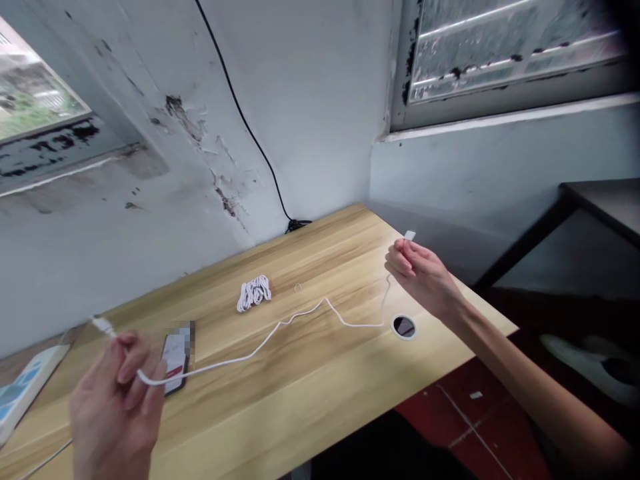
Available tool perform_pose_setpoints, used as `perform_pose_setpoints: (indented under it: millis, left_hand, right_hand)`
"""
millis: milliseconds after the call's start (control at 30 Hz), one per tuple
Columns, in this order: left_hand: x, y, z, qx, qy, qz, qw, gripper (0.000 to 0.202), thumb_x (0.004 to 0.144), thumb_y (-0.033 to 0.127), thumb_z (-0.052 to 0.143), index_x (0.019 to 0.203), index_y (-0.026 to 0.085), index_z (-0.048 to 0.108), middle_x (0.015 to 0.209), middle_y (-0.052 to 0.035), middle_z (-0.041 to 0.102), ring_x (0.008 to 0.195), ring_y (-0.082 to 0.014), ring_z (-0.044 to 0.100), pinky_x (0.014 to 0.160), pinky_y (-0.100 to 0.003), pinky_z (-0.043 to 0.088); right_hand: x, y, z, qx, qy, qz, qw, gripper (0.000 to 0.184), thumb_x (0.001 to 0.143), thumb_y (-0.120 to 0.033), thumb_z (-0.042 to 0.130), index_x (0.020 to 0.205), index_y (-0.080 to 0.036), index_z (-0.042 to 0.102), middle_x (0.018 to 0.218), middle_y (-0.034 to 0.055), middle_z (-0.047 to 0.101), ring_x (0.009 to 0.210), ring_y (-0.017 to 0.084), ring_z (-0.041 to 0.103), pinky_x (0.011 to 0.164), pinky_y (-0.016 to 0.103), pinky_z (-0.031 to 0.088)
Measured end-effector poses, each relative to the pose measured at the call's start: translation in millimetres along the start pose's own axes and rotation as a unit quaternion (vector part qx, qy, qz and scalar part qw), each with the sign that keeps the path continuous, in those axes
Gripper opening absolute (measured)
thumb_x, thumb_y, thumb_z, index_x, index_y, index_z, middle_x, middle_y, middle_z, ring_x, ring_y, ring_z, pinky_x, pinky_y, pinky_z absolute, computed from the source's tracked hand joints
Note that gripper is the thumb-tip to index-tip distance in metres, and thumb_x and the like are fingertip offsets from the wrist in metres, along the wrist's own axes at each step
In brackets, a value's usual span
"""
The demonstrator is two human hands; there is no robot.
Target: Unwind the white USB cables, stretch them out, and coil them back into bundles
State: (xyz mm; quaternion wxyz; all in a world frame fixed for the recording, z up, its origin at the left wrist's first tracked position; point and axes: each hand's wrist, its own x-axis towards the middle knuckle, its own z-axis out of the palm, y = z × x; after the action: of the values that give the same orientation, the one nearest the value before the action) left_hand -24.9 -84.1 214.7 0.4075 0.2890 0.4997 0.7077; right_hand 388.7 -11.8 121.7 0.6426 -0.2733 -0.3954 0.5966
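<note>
A white charging cable [287, 321] stretches loosely across the wooden table, kinked in places, with one end in each hand. My left hand [117, 400] is closed on one end, and a white plug [103, 325] sticks up past the fingertips. Over the table's right side, my right hand [420, 270] pinches the other end; its white connector [409, 235] shows above the thumb. A tied bundle of white cable [254, 293] lies near the table's middle. Just behind my left hand is a phone [175, 360] with its screen lit.
A white power strip [31, 387] lies at the left of the wooden table [320, 373]. A small ring-shaped tie [299, 288] and a round dark cable grommet [404, 327] are on the tabletop. A black cord [240, 110] runs down the wall. Another dark table [607, 200] stands at the right.
</note>
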Motion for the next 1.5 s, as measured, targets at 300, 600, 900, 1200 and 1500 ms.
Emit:
perform_pose_setpoints:
  millis: [300,600,900,1200,1500]
  left_hand:
    - [-7.7,-40.4,43.1,-0.309,-0.309,-0.102,0.894,0.028,0.105,0.018,0.033,0.083,0.017,0.051,0.038,0.0125,0.044,0.019,-0.0021,0.018,0.024,-0.010,0.024]
    - [-30.5,-139.0,50.9,-0.305,-0.253,-0.283,0.873,0.046,0.101,0.020,0.041,0.056,0.021,0.031,0.031,0.0127,0.016,0.026,-0.0047,-0.001,0.030,-0.014,0.027]
    - [-60.4,-169.9,34.3,-0.236,-0.231,-0.333,0.883,0.055,0.092,0.030,0.054,0.052,0.023,0.018,0.036,0.0089,0.013,0.028,-0.0059,0.007,0.028,-0.019,0.014]
    - [-78.1,-210.1,23.7,-0.078,-0.138,-0.328,0.931,0.051,0.082,0.047,0.070,0.054,0.019,0.037,0.042,0.0072,0.033,0.035,-0.0056,0.026,0.035,-0.020,0.025]
    - [-93.6,-218.3,19.8,0.135,-0.149,-0.225,0.953,0.056,0.078,0.067,0.064,0.055,0.018,0.049,0.045,0.0020,0.048,0.040,-0.0104,0.044,0.042,-0.022,0.034]
  right_hand:
    - [14.6,45.9,52.3,0.033,-0.102,0.085,0.991,0.024,0.090,-0.046,0.061,0.089,-0.022,0.059,0.066,-0.0035,0.043,0.050,0.009,0.025,0.051,0.028,0.024]
    - [-25.4,104.9,29.7,-0.184,-0.157,0.137,0.961,0.046,0.099,-0.056,0.041,0.081,-0.018,0.059,0.079,0.0032,0.058,0.072,0.015,0.053,0.074,0.032,0.042]
    - [-71.6,89.7,15.2,-0.407,-0.144,0.116,0.895,0.035,0.102,-0.046,0.038,0.104,-0.024,0.066,0.116,0.0086,0.055,0.107,0.024,0.054,0.097,0.042,0.042]
    - [-99.5,125.9,-13.2,-0.459,-0.121,0.131,0.871,0.031,0.090,-0.013,0.038,0.114,-0.020,0.057,0.087,0.0065,0.062,0.067,0.018,0.052,0.066,0.033,0.043]
    - [-93.8,116.2,12.6,-0.364,0.012,0.201,0.910,0.030,0.094,-0.038,0.039,0.096,-0.024,0.065,0.081,0.0033,0.057,0.079,0.023,0.053,0.075,0.036,0.043]
